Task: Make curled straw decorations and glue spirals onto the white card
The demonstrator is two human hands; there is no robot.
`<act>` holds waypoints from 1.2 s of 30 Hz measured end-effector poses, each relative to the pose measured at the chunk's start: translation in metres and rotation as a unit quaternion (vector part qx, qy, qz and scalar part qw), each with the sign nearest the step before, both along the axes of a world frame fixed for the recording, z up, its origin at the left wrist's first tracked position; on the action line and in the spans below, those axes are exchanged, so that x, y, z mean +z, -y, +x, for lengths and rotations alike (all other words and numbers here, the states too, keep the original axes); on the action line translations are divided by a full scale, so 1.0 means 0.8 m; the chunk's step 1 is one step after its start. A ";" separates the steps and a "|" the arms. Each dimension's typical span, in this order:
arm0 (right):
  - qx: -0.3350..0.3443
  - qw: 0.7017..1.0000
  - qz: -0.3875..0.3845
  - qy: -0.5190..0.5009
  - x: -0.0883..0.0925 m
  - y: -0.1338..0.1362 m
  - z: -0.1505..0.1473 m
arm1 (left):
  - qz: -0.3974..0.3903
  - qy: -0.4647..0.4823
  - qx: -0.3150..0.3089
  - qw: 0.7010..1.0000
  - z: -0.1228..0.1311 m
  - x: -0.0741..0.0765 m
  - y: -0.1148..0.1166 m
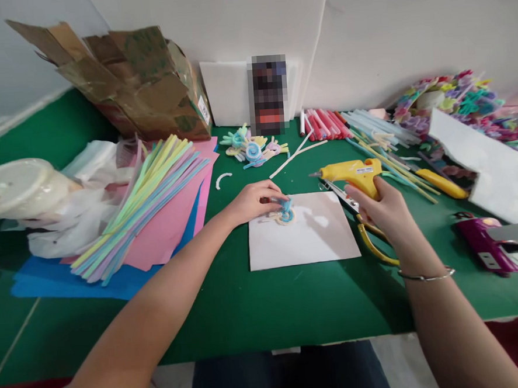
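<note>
My left hand (259,201) has its fingers pinched on a blue-and-cream coiled pipe-cleaner piece (285,216). The piece lies on a white board (303,241) in front of me. My right hand (386,209) is closed about the handle of a yellow glue gun (349,172), its nozzle pointing left above the board's far right corner. Yellow-handled scissors (369,243) lie just under my right hand, partly hidden by it, with the blades by the board's right edge. A short white curved strip (223,180) rests on the green table left of the board.
Pastel pipe cleaners (141,204) lie on coloured sheets at left, near a cardboard box (147,89). Finished coiled pieces (254,150) sit behind the board. At right are a yellow cutter (442,183), a purple device (492,244) and a pile of colourful flowers (450,100).
</note>
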State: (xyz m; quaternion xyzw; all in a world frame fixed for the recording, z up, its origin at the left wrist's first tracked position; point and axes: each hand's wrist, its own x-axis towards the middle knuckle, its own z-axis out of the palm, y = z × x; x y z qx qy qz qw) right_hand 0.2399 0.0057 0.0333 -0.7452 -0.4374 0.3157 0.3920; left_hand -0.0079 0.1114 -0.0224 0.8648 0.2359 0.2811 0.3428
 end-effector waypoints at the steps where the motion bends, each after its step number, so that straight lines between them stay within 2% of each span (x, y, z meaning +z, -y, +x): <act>1: -0.003 0.999 -0.002 0.046 -0.005 0.001 -0.004 | -0.002 -0.002 0.000 1.000 0.000 0.000 0.000; 5: 0.044 0.983 0.009 0.180 -0.017 0.006 -0.013 | -0.001 -0.006 -0.003 1.000 0.000 0.000 0.000; 9: 0.089 0.967 -0.019 0.236 -0.013 0.009 -0.020 | 0.020 0.003 -0.008 1.000 0.000 -0.001 0.000; 25: 0.107 0.956 -0.019 0.272 -0.021 0.009 -0.033 | 0.008 0.005 -0.008 1.000 0.001 0.003 0.002; 36: 0.132 0.953 0.003 0.272 -0.025 0.015 -0.027 | 0.009 0.003 -0.010 1.000 0.001 0.001 0.001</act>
